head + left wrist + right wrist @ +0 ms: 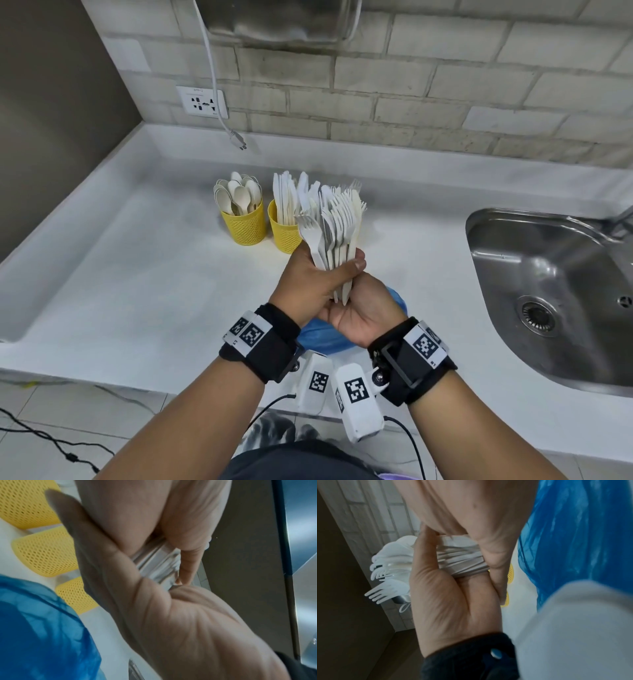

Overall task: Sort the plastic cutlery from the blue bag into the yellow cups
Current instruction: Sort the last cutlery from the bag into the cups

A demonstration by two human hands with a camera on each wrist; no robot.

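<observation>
A thick bundle of white plastic forks (339, 219) stands upright, tines up, above the counter. My left hand (318, 274) grips the handles, thumb across the front. Just below, my right hand (359, 318) is curled round the handle ends. The wrist views show the handles (154, 561) (462, 563) clamped between both hands. The crumpled blue bag (325, 339) lies under my hands. Behind stand a yellow mesh cup of spoons (245, 226) and one of knives (282, 233). The left wrist view shows a third yellow cup (75, 595), which the forks hide in the head view.
A steel sink (555, 274) is set into the white counter (137, 291) at the right. A loose white plug cable (236, 137) hangs by a wall outlet (202, 101) at the back. The counter's front edge lies below my wrists.
</observation>
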